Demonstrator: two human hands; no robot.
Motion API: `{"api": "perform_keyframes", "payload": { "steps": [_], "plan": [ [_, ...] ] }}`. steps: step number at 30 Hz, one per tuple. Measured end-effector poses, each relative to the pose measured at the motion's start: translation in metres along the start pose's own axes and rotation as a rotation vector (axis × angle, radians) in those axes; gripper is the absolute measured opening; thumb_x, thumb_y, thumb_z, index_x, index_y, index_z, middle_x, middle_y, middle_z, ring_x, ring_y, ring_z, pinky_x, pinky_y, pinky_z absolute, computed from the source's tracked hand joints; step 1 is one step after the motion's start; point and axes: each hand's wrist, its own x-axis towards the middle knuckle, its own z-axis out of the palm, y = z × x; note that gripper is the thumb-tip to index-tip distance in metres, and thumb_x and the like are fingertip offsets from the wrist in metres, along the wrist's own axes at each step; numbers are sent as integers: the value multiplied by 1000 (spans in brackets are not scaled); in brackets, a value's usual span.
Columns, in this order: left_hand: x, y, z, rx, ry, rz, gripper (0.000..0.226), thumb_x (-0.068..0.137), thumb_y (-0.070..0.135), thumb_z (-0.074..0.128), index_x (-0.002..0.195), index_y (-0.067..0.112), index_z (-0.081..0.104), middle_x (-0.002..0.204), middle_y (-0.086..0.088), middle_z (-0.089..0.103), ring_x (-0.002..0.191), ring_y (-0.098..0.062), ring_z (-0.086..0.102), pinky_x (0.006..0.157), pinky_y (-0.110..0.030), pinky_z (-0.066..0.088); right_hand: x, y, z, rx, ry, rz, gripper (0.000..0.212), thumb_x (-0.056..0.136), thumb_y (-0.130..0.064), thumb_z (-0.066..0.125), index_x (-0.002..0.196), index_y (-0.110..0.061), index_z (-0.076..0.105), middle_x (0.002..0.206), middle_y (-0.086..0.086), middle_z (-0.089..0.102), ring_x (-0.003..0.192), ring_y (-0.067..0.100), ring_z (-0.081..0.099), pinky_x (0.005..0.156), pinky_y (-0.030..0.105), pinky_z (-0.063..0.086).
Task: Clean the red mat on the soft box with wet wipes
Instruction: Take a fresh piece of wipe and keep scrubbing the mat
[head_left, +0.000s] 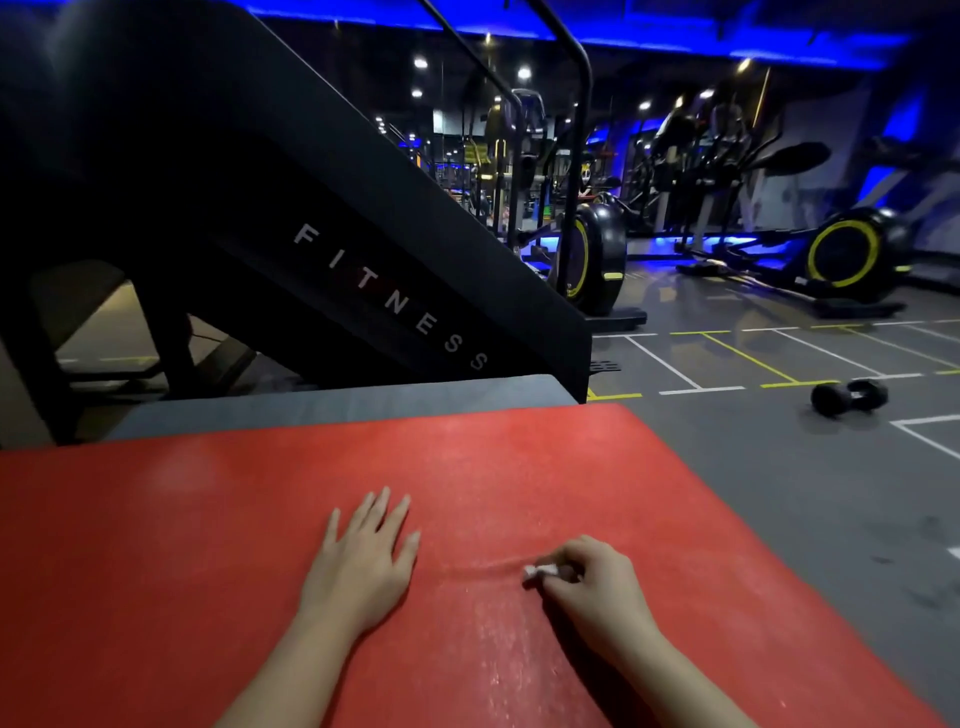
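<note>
my left hand (363, 561): flat on the mat, palm down, fingers straight and spread, holding nothing
wet wipe (537, 571): small white wad, pressed on the mat, only its left tip shows
my right hand (597, 587): fingers curled, pinching the wipe
red mat (156, 571): wide, matte, fine-grained, rounded far-right corner; pale speckled sheen near my right arm, thin streak left of the wipe
soft box (337, 405): grey top showing as a strip beyond the mat's far edge
black machine (311, 208): left, sloped smooth panel, "FITNESS" lettering
bike (592, 260): centre back, black wheel, yellow ring
elliptical (841, 254): right back, same yellow ring
dumbbell (849, 397): black, lying on the floor
floor (779, 493): grey, white and yellow lines
room: dim gym, blue lighting
</note>
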Motion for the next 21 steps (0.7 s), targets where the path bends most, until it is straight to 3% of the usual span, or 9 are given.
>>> {"api": "perform_keyframes", "payload": {
  "steps": [2,4,6,9,11,13,16,19,21],
  "plan": [
    [1,-3,4,-10,17,9,94,77,67,-10,162,38,17,170,10,10,157,-8,3,127,-43,0,27,-9,8,-54,3,-37,21,78,-26,79,63,-39,71,66,-8,58,65,3,54,59,13,36],
    [1,-4,5,-10,34,8,93,76,67,-12,162,39,13,170,12,5,156,-6,0,127,-42,-2,57,-24,14,-97,-15,-49,3,78,-27,78,81,-25,79,78,-1,71,80,12,64,61,14,37],
    [3,-4,6,-9,23,-2,94,75,67,-14,162,40,8,170,13,0,156,-5,-5,127,-41,-5,82,-30,19,-81,-24,-25,15,77,-27,80,89,-18,79,89,2,76,88,14,67,58,8,36],
    [3,-2,4,-22,30,7,94,75,66,-14,162,39,7,170,12,-1,156,-6,-5,127,-42,-5,87,-34,18,-125,-46,-55,12,78,-27,78,87,-19,79,87,4,76,83,14,67,54,11,34],
    [3,-1,3,-14,24,11,95,75,66,-14,162,38,6,170,11,-1,156,-7,-5,127,-42,-5,76,-30,12,-176,-90,-76,11,80,-27,76,87,-20,80,86,3,76,78,6,66,54,13,33],
    [3,-2,4,-12,27,11,95,75,65,-15,163,37,6,170,11,-1,156,-6,-6,127,-42,-5,65,-22,4,-197,-179,-81,12,80,-29,74,87,-22,80,86,0,76,74,-6,63,56,11,41],
    [3,-1,5,-8,25,8,94,74,66,-17,162,38,2,170,12,-4,155,-5,-10,126,-42,-8,63,-21,-6,-226,-304,-103,14,79,-32,71,87,-26,80,85,-4,76,77,-9,66,66,20,52],
    [4,-1,4,-21,33,5,94,74,66,-17,162,40,3,170,14,-4,154,-3,-11,126,-41,-7,89,-30,-1,-233,-233,-87,10,82,-28,72,85,-25,81,79,-3,76,61,-10,60,52,7,38],
    [4,-2,2,-28,29,8,93,75,67,-17,162,40,3,170,14,-5,153,-2,-11,126,-41,-8,109,-35,6,-168,-164,-60,11,81,-32,76,85,-23,81,77,-3,76,53,-13,53,50,5,35]
  ]
}}
